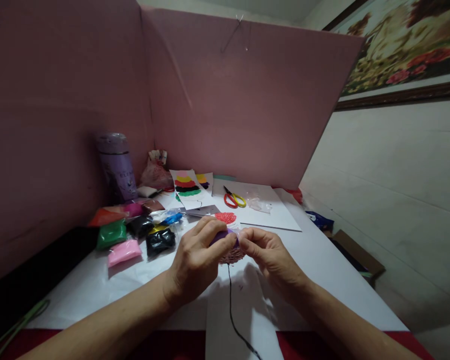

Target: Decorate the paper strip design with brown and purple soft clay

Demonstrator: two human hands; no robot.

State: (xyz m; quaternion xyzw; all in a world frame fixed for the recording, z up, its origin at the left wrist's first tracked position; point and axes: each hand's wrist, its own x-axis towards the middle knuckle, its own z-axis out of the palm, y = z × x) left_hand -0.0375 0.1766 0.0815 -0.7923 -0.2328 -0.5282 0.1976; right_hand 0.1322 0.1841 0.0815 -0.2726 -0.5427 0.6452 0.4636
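My left hand [198, 255] curls around a small purple packet [218, 236], its fingers closed and partly covering it. My right hand [270, 252] meets it from the right, thumb and forefinger pinched together at the packet's edge; whatever is between those fingertips is too small to make out. Below the packet lies a strip of white paper [243, 310] with a textured brownish-pink patch [232, 256] and a dark line [231, 300] running down from it. Just beyond my hands is a textured coral-red patch [225, 217].
Several coloured packets, among them a pink one [124, 252] and a green one [111, 234], lie at left. A purple tumbler [116, 167] stands behind them. Scissors [234, 199] lie on a white board [281, 212]; a striped colour card [189, 189] is left of them. Pink panels [247, 110] enclose the back.
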